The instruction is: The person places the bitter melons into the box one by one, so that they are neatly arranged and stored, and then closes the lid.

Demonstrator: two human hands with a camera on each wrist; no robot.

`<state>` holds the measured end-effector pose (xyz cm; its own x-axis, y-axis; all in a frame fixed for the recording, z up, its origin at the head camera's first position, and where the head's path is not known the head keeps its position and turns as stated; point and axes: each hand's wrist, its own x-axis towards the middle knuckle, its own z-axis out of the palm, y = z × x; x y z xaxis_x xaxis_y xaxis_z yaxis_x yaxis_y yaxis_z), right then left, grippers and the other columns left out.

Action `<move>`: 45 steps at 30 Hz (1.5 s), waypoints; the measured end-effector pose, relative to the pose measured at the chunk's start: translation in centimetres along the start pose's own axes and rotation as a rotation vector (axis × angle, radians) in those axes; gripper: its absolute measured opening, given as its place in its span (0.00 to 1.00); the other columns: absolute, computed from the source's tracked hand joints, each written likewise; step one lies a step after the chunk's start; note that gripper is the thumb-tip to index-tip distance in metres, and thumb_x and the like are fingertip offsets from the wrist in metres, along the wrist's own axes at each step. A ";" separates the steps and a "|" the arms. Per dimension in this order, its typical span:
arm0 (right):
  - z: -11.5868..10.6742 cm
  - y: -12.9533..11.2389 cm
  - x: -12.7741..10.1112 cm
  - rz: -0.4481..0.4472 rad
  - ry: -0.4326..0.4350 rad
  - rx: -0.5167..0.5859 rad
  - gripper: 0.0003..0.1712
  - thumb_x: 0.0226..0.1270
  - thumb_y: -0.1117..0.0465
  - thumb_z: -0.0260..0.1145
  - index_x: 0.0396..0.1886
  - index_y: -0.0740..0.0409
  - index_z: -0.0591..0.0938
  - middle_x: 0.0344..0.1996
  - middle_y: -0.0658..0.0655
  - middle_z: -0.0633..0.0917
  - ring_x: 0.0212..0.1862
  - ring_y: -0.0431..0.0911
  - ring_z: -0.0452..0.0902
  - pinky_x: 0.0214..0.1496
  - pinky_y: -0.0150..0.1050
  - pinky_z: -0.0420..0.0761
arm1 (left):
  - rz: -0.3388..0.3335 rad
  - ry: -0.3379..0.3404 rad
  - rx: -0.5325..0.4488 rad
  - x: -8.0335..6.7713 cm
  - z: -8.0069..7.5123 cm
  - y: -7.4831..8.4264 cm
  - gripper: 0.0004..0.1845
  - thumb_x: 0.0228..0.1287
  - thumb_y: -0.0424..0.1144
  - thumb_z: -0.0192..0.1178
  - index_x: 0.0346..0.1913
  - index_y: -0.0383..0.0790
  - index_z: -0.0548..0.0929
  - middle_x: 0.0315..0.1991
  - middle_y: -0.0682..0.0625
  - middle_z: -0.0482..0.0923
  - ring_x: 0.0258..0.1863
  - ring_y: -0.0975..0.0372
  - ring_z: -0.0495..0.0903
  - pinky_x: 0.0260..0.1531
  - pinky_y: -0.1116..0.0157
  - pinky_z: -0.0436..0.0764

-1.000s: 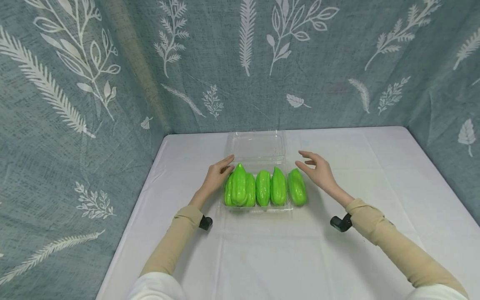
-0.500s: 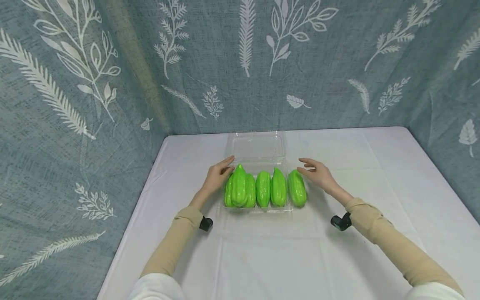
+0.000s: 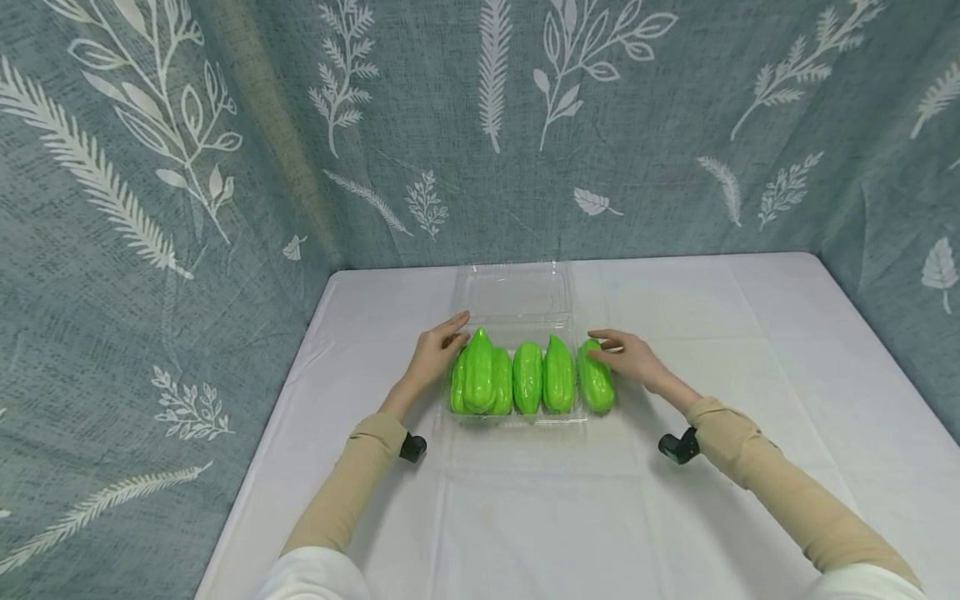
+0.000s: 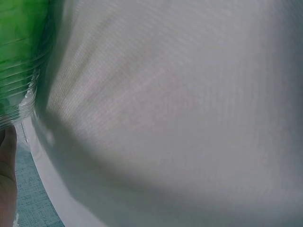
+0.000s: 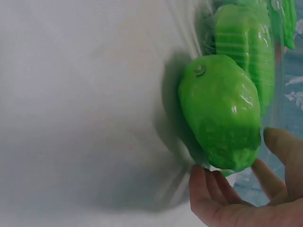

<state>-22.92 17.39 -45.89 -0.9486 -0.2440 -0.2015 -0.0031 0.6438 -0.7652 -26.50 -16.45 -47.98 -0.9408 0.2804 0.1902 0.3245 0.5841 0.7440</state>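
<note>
A clear plastic clamshell box [image 3: 510,417] lies unfolded on the table with several ridged green fruits [image 3: 527,379] in its tray. One of these fruits [image 3: 480,371] rests on top of others at the left end. My left hand [image 3: 435,350] is at the box's far left corner, fingers straight; a finger [image 4: 7,151] meets the box edge in the left wrist view. Outside the box on the right lies a single green fruit [image 3: 597,383]. My right hand [image 3: 633,358] reaches over its far end, fingers and thumb spread around the tip; contact is hard to tell.
The box's clear lid [image 3: 512,292] lies folded back behind the tray. A white cloth [image 3: 540,517] covers the table. Behind and to the left hangs a blue-green leaf-patterned curtain [image 3: 450,125].
My right hand has come down and toward me, from above right of the single fruit to around its far end. The left hand, box and fruits have stayed in place.
</note>
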 end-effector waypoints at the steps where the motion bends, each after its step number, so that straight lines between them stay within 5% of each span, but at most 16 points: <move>1: 0.0 0.0 0.0 -0.002 -0.006 -0.001 0.30 0.71 0.53 0.58 0.67 0.62 0.67 0.62 0.74 0.71 0.62 0.67 0.68 0.58 0.55 0.78 | 0.000 0.000 -0.002 0.0 0.0 0.1 0.23 0.71 0.36 0.53 0.66 0.37 0.68 0.68 0.42 0.65 0.66 0.51 0.69 0.62 0.55 0.74; 45: 0.8 0.8 -0.6 0.021 0.009 0.020 0.33 0.70 0.50 0.59 0.70 0.56 0.65 0.64 0.71 0.69 0.64 0.64 0.66 0.59 0.56 0.76 | 0.000 0.001 0.007 0.1 0.1 -0.2 0.23 0.70 0.35 0.53 0.67 0.38 0.68 0.68 0.43 0.66 0.67 0.52 0.67 0.62 0.56 0.73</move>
<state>-22.12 17.43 -46.86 -0.9511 -0.2244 -0.2120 0.0228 0.6340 -0.7730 -26.68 -16.44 -48.16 -0.9409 0.2799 0.1908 0.3253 0.5893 0.7396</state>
